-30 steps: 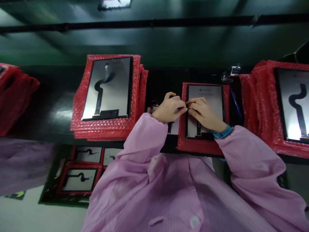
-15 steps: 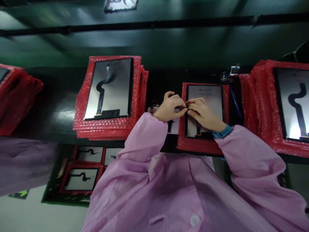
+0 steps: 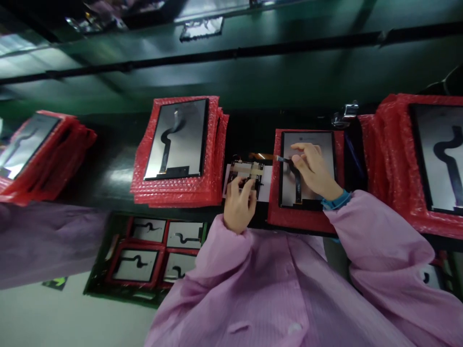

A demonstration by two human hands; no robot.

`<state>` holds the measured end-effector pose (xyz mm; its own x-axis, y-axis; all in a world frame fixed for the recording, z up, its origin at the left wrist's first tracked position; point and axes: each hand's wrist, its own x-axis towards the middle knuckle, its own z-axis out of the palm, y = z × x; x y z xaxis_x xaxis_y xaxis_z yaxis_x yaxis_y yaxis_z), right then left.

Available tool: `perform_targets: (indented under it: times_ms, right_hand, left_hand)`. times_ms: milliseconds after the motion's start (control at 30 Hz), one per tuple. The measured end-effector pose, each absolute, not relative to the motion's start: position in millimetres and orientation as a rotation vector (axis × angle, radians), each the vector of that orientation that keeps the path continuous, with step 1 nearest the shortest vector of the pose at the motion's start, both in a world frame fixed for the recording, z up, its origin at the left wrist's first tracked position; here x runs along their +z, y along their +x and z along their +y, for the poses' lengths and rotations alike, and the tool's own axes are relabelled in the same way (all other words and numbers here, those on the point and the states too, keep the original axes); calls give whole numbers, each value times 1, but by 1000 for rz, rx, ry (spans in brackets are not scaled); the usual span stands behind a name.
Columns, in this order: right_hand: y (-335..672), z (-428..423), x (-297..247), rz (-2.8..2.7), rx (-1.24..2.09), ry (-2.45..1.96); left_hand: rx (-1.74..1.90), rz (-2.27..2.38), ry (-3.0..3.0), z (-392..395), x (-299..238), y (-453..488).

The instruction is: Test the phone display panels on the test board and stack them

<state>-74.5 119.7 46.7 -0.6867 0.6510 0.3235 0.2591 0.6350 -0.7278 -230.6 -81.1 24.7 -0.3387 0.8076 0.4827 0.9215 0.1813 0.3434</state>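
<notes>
My left hand is over a small circuit board with tan tape across it, fingers spread and bent, the tips at its near part. A white sheet lies under the board. My right hand, with a blue band at the wrist, hovers above a display panel. Its thumb and forefinger are apart, the thumb close to the panel's black flex cable. The cable's end points left, meeting an orange strip from the board. Whether the thumb touches the cable is unclear. Red bubble wrap lies beneath the panel.
Stacks of red bubble wrap topped by panels stand at left, far left and right. A blue pen-like object and a shiny metal piece lie beside the panel. A green crate holds panels below; a co-worker's sleeve is nearby.
My left hand has left the cable's end and moved left and down onto the circuit board. My right hand has shifted slightly right, its fingers spreading. The view has turned a little left.
</notes>
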Motion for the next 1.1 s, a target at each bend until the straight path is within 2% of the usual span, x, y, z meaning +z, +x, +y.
perform_targets:
  times_ms: [167,467,800,900,1000,1100]
  right_hand:
    - [-68,121,48,-2215,817,-745]
    - [-45,121,61,-2111,690,-880]
    - [22,44,31,-2165,481,-1329]
    - [17,38,25,-2060,582,-1413]
    - [18,45,30,-1817,928,-1494]
    - [21,46,52,-1577,1225,-1397]
  left_hand:
    - [-625,-2241,-1776,-95,5,-224]
    - [-592,-2370,-1746,-92,9,-225]
    - [-1113,-2260,-2014,-72,20,-176]
    - [-1083,-2312,-2029,-66,17,-162]
    - [-1097,-2333,-2018,-65,16,-161]
    - [-1187,-2429,-2039,-66,24,-172]
